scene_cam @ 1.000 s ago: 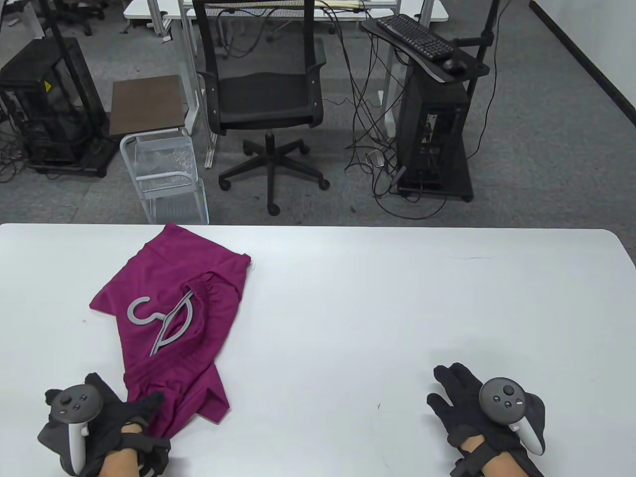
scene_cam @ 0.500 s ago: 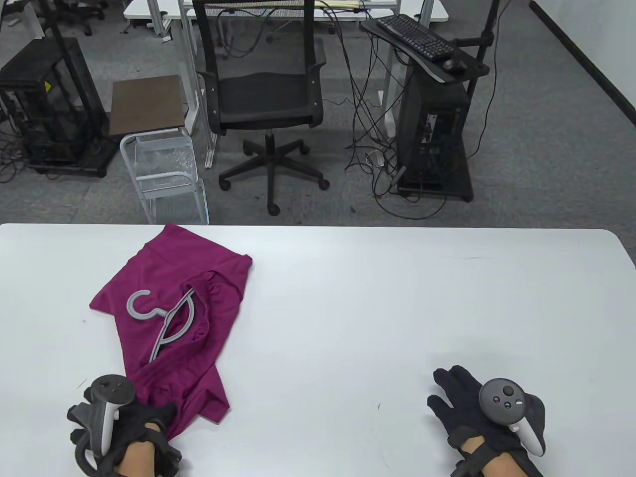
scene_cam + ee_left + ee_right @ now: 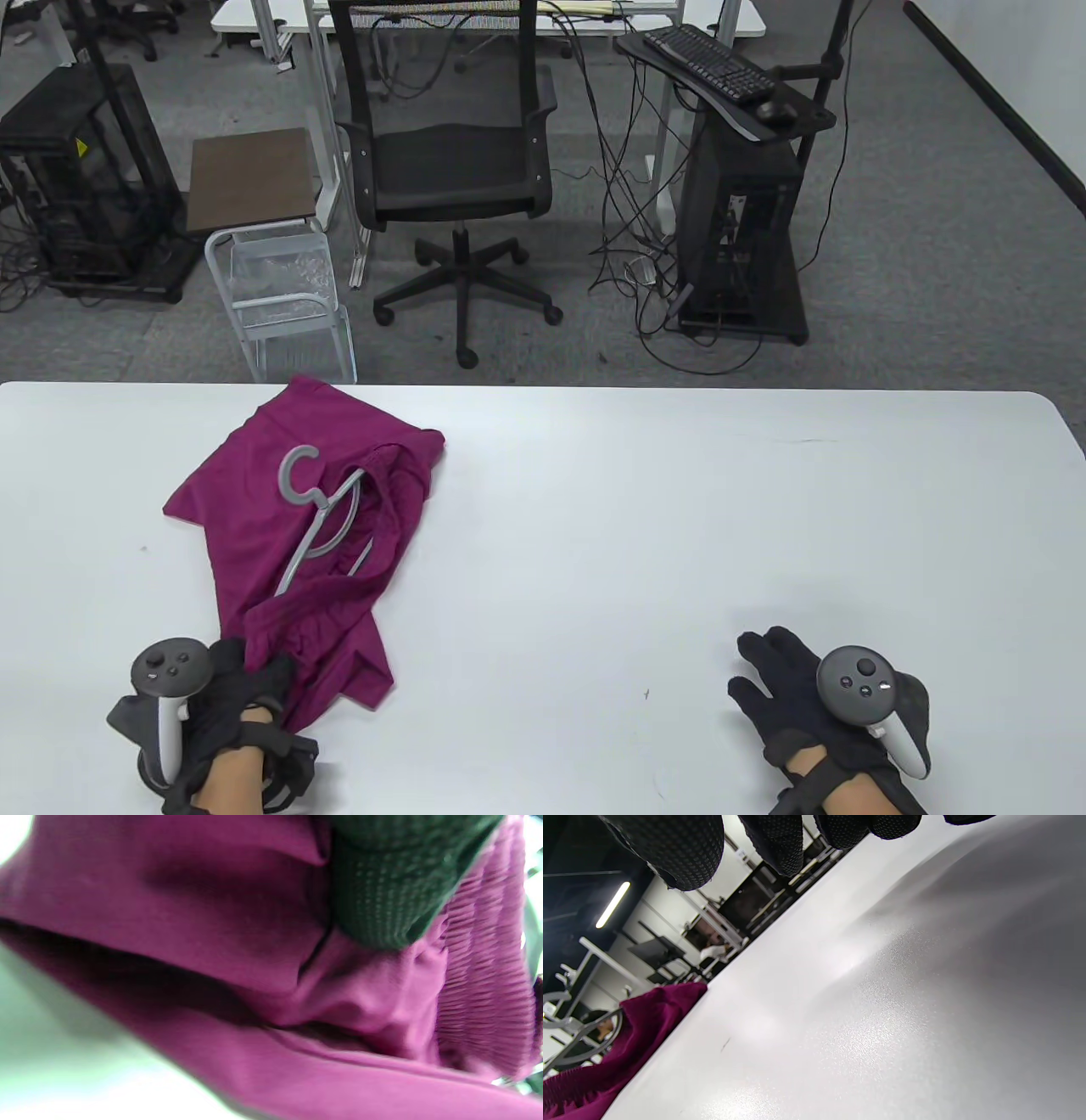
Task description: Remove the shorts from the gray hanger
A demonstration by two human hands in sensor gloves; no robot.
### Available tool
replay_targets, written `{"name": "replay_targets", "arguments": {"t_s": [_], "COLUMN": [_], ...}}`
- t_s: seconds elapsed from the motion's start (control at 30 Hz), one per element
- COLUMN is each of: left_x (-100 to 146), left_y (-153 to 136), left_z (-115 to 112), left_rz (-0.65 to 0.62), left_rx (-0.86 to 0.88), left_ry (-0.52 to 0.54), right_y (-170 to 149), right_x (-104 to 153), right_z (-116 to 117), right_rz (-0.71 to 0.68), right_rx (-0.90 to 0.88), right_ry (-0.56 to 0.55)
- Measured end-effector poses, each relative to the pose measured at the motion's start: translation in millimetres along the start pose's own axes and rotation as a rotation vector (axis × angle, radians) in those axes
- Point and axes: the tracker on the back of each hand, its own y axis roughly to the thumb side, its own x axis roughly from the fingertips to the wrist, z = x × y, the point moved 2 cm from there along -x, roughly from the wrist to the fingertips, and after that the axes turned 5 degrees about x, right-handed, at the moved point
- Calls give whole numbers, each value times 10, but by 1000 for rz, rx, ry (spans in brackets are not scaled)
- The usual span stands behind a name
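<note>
- Since a second ago, the gray hanger (image 3: 321, 518) has shifted farther up the table (image 3: 679, 526) and tilted up.
- Nearest, the left hand (image 3: 216, 705) grips the magenta shorts (image 3: 254, 475) at their near end; the right hand (image 3: 814, 705) rests flat, fingers spread.
- Farther off, the hanger remains threaded in the waistband.

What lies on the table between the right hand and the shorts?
Nothing: in the table view the white table is bare between the right hand and the shorts. The right wrist view shows the same.
</note>
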Motion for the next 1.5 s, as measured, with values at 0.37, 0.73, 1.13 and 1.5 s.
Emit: {"name": "replay_targets", "arguments": {"t_s": [0.37,0.73,1.13,1.5], "left_x": [400,1121,1916,1915], "left_y": [544,1076,1422,1380], "left_z": [137,-32,-638,-461], "left_rz": [-424,-890,-1355,-1427], "left_rx": [-78,-80,-250,-152], "left_ry": [183,147,28,92], "right_y": [88,460,799,804], "right_x": [30,171,337,305], "right_z": [-32,-144,-133,-230], "right_rz": [-47,-208,-297,-215], "right_rx": [-8,-4,80,250], "right_ry": [-21,-150,-287,-380]}}
